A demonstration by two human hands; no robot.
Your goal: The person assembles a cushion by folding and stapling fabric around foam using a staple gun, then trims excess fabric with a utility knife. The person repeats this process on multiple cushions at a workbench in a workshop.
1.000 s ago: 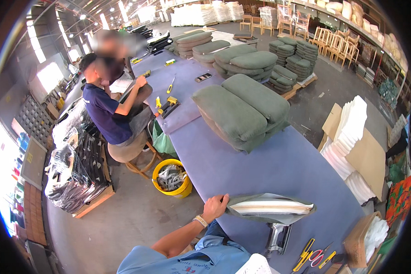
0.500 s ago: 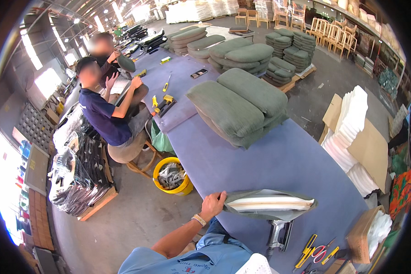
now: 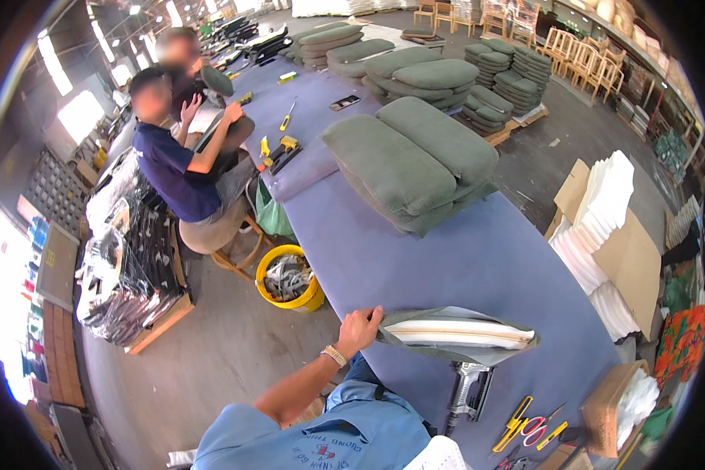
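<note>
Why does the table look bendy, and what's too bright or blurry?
In the head view, the fisheye lens bows the purple table; there, glare whitens the opening at far left, the nearer co-worker's head is blurred, and the left hand looks fairly sharp.

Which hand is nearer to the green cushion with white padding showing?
Left, apparently: the left hand holds the cushion at its left end; the right hand isn't visible, its place unknown.

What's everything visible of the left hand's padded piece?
The padded piece is long, tapering at both ends: grey-green fabric around white, foam-like filling with a thin tan lengthwise strip. It lies crosswise over the blue-purple table, its near side by a metallic gun-shaped tool; contact with either is unclear. The left hand grips its left end.
</note>
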